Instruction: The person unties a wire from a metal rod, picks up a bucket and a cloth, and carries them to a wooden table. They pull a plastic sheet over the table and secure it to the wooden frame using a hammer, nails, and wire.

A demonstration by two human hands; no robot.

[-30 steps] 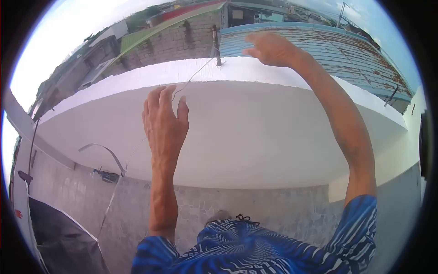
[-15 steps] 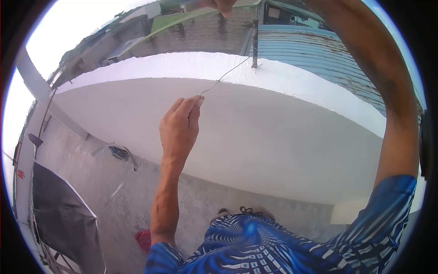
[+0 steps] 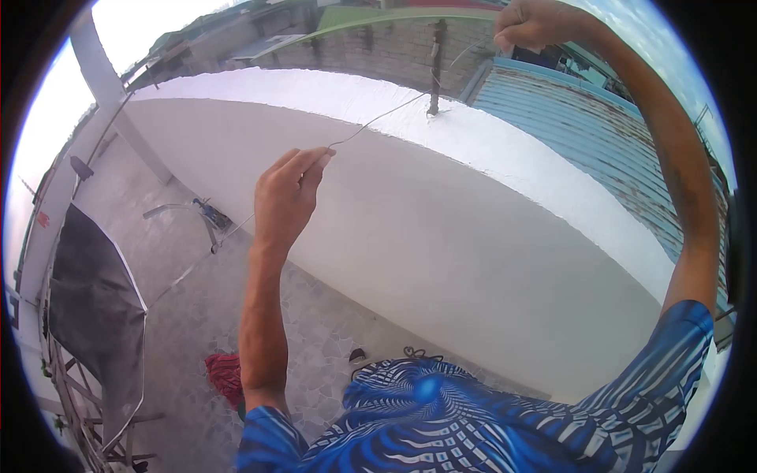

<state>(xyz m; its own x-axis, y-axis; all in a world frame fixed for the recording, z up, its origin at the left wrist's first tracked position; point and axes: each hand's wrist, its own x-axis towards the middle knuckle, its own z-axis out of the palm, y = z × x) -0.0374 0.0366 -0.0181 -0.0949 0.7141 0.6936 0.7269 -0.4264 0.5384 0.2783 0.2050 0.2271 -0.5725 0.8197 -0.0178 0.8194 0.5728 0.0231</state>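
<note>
A thin wire stretches from the fingertips of my left hand to a thin dark metal post on top of the white wall. My left hand is closed in a pinch on it, in front of the wall's inner face. From the post the wire curves up to the right, toward my right hand. That hand is raised beyond the post with its fingers closed, and the wire runs up to them. The exact contact there is small and hard to see.
The low wall crosses the view. Beyond it lie a rusty blue corrugated roof and a block wall. A dark sheet, a red cloth and a metal-framed object are on the left.
My right hand, mostly cut off at the top before, now shows right of the post. A curved length of wire is visible between them. The view has turned slightly; my left hand keeps its pinch.
</note>
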